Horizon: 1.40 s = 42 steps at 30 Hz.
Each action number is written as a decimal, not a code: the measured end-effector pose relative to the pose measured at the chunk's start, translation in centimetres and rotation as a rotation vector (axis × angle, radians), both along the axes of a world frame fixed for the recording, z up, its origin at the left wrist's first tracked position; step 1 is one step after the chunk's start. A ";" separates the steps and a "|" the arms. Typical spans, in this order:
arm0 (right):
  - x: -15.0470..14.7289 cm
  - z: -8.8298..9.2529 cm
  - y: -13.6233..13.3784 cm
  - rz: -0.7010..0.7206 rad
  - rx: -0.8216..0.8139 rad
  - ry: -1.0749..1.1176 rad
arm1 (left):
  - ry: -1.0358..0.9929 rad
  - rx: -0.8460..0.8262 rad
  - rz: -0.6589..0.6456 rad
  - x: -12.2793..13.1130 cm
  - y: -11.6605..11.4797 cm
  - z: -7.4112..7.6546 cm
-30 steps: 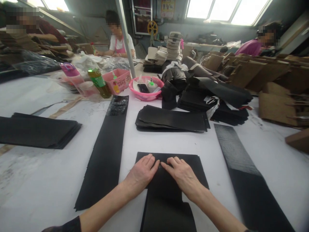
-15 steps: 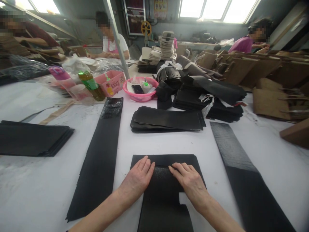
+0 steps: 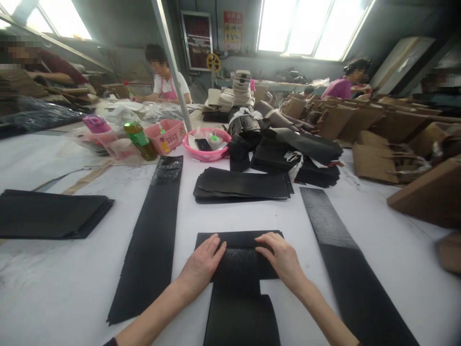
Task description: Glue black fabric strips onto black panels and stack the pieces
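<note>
Both hands point(image 3: 201, 264) flat on black sheet point(image 3: 239, 269)

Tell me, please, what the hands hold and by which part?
Left hand presses flat on the folded black paper, on its upper left flap; right hand covers its upper right edge, grip unclear.

I can read no word or number anywhere. Far ahead of my left grip point(image 3: 201, 263), the pink box point(image 3: 167, 136) on the worktop point(image 3: 54, 269) bears a yellow and red print, too small to make out. The bottle point(image 3: 141, 139) just left of it has a blurred green label. Much farther ahead and higher, left of my right grip point(image 3: 283, 259), a red poster point(image 3: 233, 31) and a dark framed board point(image 3: 196, 41) carry marks too faint to read
</note>
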State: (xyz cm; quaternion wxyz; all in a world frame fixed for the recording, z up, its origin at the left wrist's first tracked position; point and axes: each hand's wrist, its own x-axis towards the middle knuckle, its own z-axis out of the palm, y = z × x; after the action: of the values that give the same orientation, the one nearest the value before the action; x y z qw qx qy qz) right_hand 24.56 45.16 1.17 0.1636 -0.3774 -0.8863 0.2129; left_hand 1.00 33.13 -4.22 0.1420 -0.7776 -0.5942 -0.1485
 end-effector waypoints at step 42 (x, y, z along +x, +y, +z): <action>-1.0 6.7 -6.6 0.010 -0.377 0.398 | -1.592 -0.641 -0.014 3.2 -2.9 9.7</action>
State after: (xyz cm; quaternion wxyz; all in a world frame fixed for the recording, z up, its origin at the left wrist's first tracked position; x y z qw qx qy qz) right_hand 23.52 38.54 7.83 0.2602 -0.3475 -0.7834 0.4447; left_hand 4.18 30.26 5.48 -0.5449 -0.4478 -0.5256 -0.4757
